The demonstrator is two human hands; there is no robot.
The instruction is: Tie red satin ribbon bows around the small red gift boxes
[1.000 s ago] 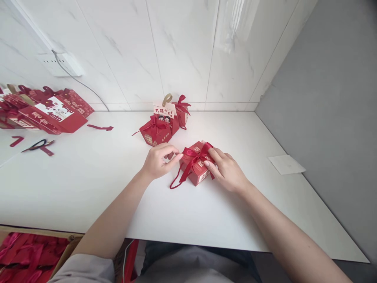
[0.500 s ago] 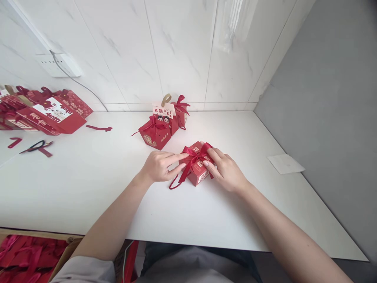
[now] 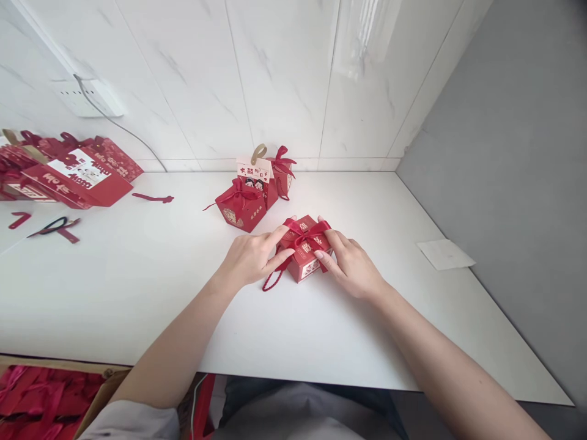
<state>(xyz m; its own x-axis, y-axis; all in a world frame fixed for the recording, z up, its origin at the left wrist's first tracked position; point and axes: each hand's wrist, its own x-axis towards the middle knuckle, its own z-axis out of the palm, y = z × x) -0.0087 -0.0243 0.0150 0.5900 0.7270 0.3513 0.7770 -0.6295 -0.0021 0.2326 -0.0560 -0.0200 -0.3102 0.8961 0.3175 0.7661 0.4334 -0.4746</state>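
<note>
So there's a heap of red packaging [image 3: 98, 194] on the left of the worktop [image 3: 257, 336], then some small boxes [image 3: 245, 215] near the wall [image 3: 282, 85]. The left hand [image 3: 250, 258] has its fingers gripping one side of the box [image 3: 301, 255] mid-worktop, the right hand's [image 3: 354, 264] are gripping the other, and white paper [image 3: 444, 253] lies further right.

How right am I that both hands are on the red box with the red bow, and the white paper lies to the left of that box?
One thing is wrong: the head view shows the white paper to the right of the red box, not the left. The left hand and right hand are indeed both on the box with the red bow.
</note>
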